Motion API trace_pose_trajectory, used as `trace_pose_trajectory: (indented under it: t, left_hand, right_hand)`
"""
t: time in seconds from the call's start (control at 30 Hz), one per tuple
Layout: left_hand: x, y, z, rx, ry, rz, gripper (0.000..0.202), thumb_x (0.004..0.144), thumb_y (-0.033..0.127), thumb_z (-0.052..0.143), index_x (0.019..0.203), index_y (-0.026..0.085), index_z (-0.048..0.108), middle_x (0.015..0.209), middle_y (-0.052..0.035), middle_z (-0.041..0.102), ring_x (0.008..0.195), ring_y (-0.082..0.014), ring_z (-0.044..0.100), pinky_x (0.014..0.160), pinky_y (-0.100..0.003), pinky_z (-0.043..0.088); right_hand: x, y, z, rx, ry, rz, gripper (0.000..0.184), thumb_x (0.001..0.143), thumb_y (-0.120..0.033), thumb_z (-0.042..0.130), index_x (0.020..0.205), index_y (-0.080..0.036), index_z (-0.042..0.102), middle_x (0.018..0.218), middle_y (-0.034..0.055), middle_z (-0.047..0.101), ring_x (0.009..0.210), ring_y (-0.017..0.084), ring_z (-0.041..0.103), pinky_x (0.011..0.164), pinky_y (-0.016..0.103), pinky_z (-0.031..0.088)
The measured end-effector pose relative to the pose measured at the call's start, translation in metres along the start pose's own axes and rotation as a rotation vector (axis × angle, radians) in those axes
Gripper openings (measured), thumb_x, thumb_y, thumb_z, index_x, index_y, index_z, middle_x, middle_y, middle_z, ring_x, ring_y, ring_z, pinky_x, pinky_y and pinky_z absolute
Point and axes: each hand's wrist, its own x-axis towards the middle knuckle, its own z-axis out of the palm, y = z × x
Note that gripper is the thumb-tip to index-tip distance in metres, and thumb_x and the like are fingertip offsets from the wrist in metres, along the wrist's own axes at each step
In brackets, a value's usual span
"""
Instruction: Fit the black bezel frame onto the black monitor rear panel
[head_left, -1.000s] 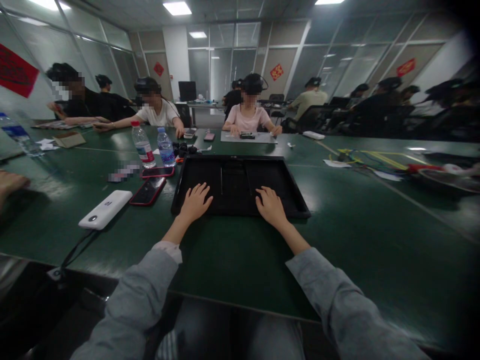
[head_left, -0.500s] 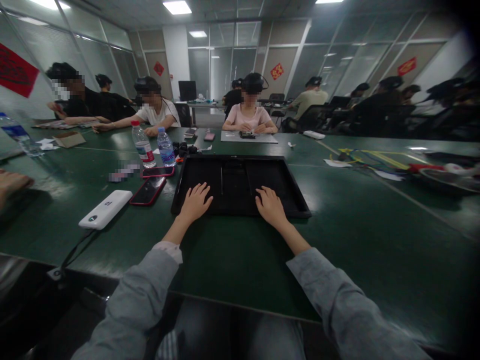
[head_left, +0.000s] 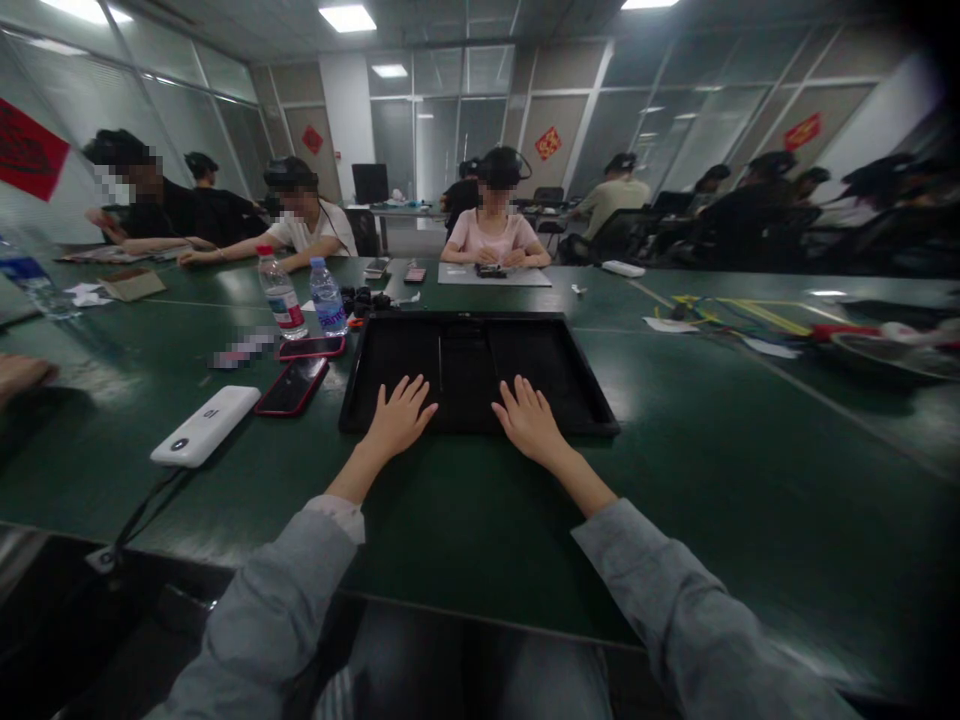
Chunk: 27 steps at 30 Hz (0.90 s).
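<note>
A black rectangular tray-like frame [head_left: 585, 385] with a raised rim lies flat on the green table in front of me. Thin pale lines run across its dark inside. Over its near left part is my left hand [head_left: 399, 415], palm down, fingers spread, holding nothing. My right hand [head_left: 529, 418] mirrors it over the near edge, right of the middle, also flat with fingers apart. Whether either palm rests on the frame or hovers just above it, I cannot tell.
Left of the frame lie a white power bank [head_left: 206, 425] with a cable, a red-edged phone [head_left: 292, 387] and two bottles, one red-capped [head_left: 283, 300]. Yellow cables [head_left: 742, 310] and a dark bowl [head_left: 892, 358] are at right. Opposite sits a person in pink [head_left: 495, 235].
Both my hands have moved slightly inward and closer together, and a little down toward the frame's near edge. The frame has stayed in place; the view has shifted slightly.
</note>
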Motion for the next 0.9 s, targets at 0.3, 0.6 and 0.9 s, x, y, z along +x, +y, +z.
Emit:
trace_pose_trajectory:
  t: [0.3,0.6,0.9]
  left_hand:
    - [0.002,-0.003,0.000,-0.032,-0.024,0.001,0.060,0.106,0.053,0.024,0.159,0.029,0.037,0.168,-0.0055,0.029,0.156,-0.0312,0.023,0.120,-0.073,0.016]
    - [0.001,-0.004,-0.001,-0.044,-0.026,0.004,0.059,0.106,0.052,0.025,0.159,0.029,0.038,0.168,-0.0060,0.030,0.156,-0.0320,0.023,0.120,-0.073,0.017]
    - [0.002,-0.004,0.002,-0.031,-0.012,-0.004,0.058,0.106,0.052,0.026,0.158,0.030,0.038,0.168,-0.0060,0.031,0.156,-0.0314,0.024,0.121,-0.071,0.017]
  right_hand:
    - [0.001,0.035,-0.006,0.075,-0.051,0.172,0.079,0.102,-0.064,0.022,0.161,-0.013,0.032,0.168,0.0236,0.020,0.155,0.036,0.019,0.121,0.063,0.019]
    - [0.001,0.049,-0.003,0.064,-0.117,0.125,0.073,0.103,-0.062,0.023,0.165,-0.025,0.024,0.170,0.0177,0.016,0.156,0.038,0.015,0.121,0.061,0.020]
    - [0.002,0.045,-0.013,0.024,-0.241,0.113,0.077,0.101,-0.067,0.017,0.166,-0.025,0.018,0.171,0.0175,0.008,0.156,0.040,0.006,0.122,0.061,0.016]
